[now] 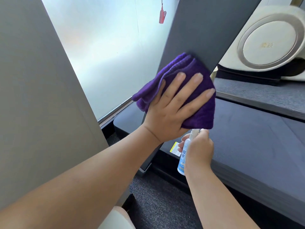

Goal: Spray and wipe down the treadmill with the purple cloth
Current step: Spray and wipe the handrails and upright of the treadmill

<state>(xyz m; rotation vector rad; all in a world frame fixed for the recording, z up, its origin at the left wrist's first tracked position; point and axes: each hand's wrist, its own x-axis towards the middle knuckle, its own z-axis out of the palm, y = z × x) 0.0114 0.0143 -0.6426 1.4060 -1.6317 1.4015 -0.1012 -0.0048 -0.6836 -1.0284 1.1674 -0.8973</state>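
Both hands work at the treadmill's smooth, dark grey upright [206, 30]. Left hand [171, 104], fingers spread flat, presses the folded, plush purple cloth [203, 113] against that slanted panel. Below, right hand [199, 149] curls around a slim white spray bottle [184, 156] beside the matte belt deck [247, 138].

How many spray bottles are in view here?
1. The spray bottle is in the right hand, low beside the treadmill post, just below the purple cloth. Others may be out of view.
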